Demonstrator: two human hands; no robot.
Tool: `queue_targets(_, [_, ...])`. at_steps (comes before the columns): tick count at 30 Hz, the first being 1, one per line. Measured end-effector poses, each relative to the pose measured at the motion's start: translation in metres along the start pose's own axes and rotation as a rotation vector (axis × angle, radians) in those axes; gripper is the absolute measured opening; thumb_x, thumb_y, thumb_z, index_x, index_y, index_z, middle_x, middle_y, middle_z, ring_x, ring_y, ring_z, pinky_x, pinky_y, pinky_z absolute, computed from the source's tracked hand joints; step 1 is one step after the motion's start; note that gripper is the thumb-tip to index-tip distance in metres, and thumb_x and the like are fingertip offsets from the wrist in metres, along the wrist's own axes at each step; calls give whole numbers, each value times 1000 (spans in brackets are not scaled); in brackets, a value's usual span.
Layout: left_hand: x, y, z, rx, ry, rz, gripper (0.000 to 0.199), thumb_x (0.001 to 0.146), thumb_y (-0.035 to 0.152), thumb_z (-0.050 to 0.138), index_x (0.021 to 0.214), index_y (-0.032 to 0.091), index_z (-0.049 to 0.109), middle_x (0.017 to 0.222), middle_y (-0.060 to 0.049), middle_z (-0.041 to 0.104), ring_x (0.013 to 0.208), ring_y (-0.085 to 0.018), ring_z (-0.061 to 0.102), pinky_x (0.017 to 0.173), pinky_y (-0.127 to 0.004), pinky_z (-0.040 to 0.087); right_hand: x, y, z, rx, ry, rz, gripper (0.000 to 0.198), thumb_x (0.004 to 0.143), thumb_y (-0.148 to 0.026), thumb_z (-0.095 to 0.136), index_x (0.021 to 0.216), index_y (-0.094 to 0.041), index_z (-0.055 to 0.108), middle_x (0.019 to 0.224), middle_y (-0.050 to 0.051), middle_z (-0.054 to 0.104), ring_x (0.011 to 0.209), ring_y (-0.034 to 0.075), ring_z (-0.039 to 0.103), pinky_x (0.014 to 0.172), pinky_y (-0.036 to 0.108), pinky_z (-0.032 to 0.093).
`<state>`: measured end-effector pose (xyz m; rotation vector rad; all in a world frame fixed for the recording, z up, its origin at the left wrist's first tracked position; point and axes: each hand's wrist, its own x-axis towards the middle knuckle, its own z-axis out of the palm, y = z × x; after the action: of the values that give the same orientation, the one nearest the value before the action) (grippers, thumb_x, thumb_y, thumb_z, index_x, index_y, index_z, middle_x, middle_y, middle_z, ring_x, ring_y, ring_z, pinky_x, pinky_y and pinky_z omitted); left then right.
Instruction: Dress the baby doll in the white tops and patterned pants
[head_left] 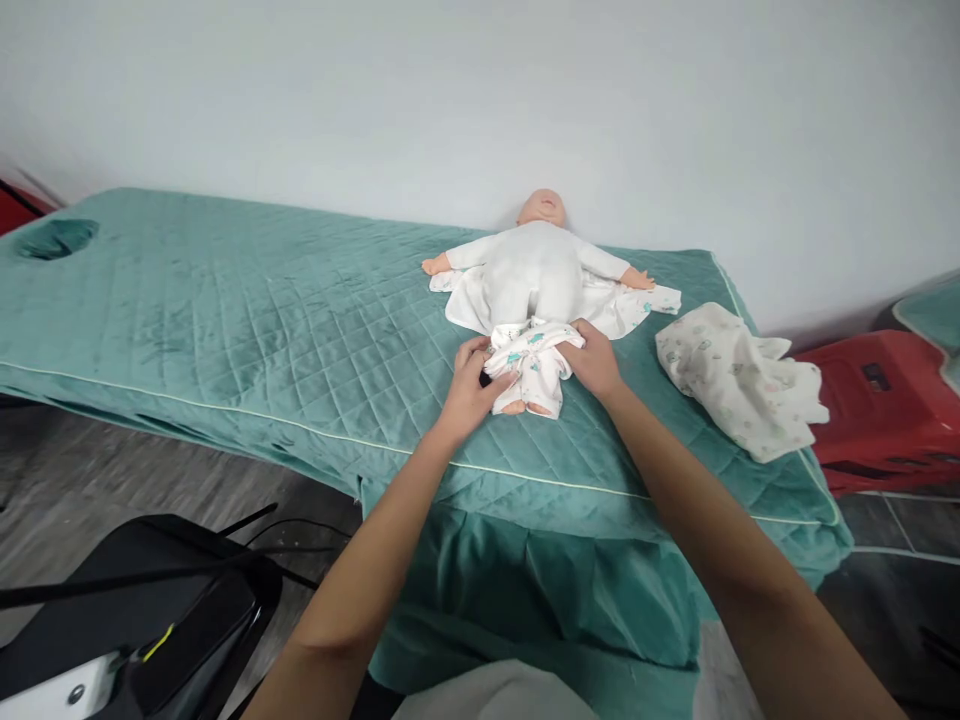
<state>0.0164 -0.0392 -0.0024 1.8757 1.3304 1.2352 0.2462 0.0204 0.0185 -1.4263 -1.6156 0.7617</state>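
Observation:
A baby doll (532, 265) with a white cloth body lies on its back, arms spread, its head toward the wall. Bunched around its lower legs are white printed baby pants (532, 352), and the tips of its feet show at the leg openings. My left hand (478, 383) grips the left side of the pants' fabric, with thumb and fingers closed. On the other side, my right hand (592, 358) pinches the pants near the waistband. Spread open beneath the doll is a white printed baby top (611, 305), partly hidden by its body.
The doll lies on a bed with a green quilted cover (300, 300), set against a white wall. A crumpled printed cloth (739, 380) rests at the right edge. Beyond it stands a red plastic stool (885, 400). A black chair (142, 590) with cables is at lower left.

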Motion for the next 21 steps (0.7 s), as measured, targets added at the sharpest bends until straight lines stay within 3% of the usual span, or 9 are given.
queue_targets(3, [-15,6,0,23,-90,37,84,74,61,77,140,22,43,150,-17,37,147,-31,34,124,-49,30,3,-2,2,5,3,-18,27,77,-47,61,77,-21,56,70,-5,53,71,15,47,64,26,36])
queue_targets(5, [-19,9,1,72,-125,74,105,67,61,82,151,24,30,154,-18,32,150,-34,30,125,-52,26,4,-5,2,6,5,-17,26,77,-46,59,75,-21,54,68,-5,52,70,15,47,63,26,36])
queue_targets(9, [-14,8,1,188,-134,112,105,68,57,84,153,25,29,151,-17,34,147,-34,33,124,-51,29,-3,-16,-2,-19,-44,-32,26,80,-46,58,76,-20,57,69,-4,56,70,15,49,63,25,36])
queue_targets(14, [-7,2,-12,211,-211,115,107,65,54,87,152,27,31,145,-14,39,140,-32,39,120,-49,35,-23,-28,-17,-149,-258,-107,30,86,-49,56,78,-20,58,73,-1,61,72,16,53,65,26,36])
queue_targets(16, [-6,1,-19,229,-245,114,104,64,53,88,151,27,35,140,-13,44,135,-32,43,117,-49,36,-32,-31,-24,-170,-349,-99,34,86,-54,58,88,-19,59,82,0,65,76,17,57,67,26,38])
queue_targets(21, [-10,7,-24,286,-225,116,87,68,49,86,142,26,45,128,-9,55,121,-30,50,107,-48,42,-54,-45,-33,-346,-463,-167,76,69,-66,78,124,-20,52,117,10,68,100,29,65,77,31,44])
